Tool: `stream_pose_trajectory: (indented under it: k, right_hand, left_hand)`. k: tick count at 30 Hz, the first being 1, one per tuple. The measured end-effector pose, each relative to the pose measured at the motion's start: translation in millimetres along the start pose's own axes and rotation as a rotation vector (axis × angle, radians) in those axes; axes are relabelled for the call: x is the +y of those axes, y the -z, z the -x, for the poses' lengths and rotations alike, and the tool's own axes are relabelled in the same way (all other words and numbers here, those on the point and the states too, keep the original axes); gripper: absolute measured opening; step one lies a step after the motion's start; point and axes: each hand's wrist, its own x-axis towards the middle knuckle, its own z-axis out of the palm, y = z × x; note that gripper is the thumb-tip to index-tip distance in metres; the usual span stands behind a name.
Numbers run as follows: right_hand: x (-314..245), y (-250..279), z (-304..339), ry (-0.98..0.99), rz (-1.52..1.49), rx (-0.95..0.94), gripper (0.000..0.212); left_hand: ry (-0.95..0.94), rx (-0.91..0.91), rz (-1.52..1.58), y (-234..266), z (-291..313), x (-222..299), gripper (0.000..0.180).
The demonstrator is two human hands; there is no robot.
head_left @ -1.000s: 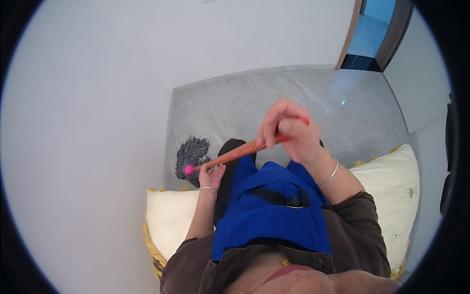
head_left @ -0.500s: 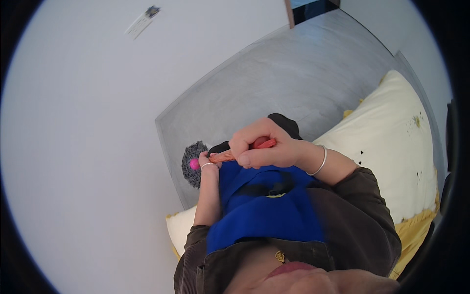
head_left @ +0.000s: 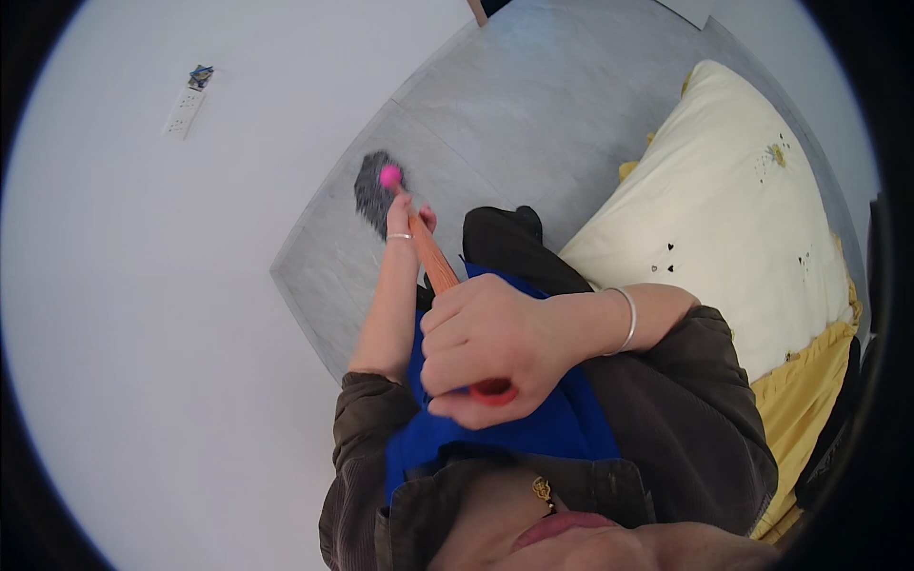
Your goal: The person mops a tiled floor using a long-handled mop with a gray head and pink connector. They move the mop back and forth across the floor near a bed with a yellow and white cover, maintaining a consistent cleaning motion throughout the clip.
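Note:
Both my hands are closed round one duster, which points away from me to the far left. Its grey fluffy head (head_left: 369,193) looks blurred, over the floor near the wall. A pink ball (head_left: 390,176) shows against the head, at the far end of the orange handle (head_left: 433,259). Higher up the duster, just below the pink ball, my left hand (head_left: 405,217) grips the handle. Nearer my chest, my right hand (head_left: 490,343) wraps round the handle's near end, where a red hollow tip (head_left: 494,391) shows under the fingers.
A white wall (head_left: 171,305) rises on the left, with a power strip (head_left: 185,111) on it. Grey floor (head_left: 514,114) stretches ahead. To the right lies a large cream cushion (head_left: 705,219) above yellow cloth (head_left: 804,390). My dark-trousered leg (head_left: 514,252) reaches forward.
The duster's head has swung farther away from me, and its handle now points more forward. My left hand moved outward with it, while my right hand came closer to my chest.

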Motion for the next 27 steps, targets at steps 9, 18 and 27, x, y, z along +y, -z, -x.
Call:
stream_pose_trajectory:
  k: [9, 18, 27]
  right_hand:
    - [21.7, -50.2, -19.5, 0.214, 0.141, 0.064, 0.030]
    - [79.9, -35.0, 33.8, -0.245, 0.109, 0.144, 0.031]
    - [169.9, -62.3, 113.1, -1.550, -0.443, 0.758, 0.018]
  left_hand:
    - [0.206, -0.431, -0.060, -66.1, 83.7, -38.3, 0.028]
    - [0.235, -0.572, 0.081, 20.4, 163.0, -28.7, 0.035]
    - [0.047, -0.519, -0.144, 94.9, 265.4, -40.0, 0.064]
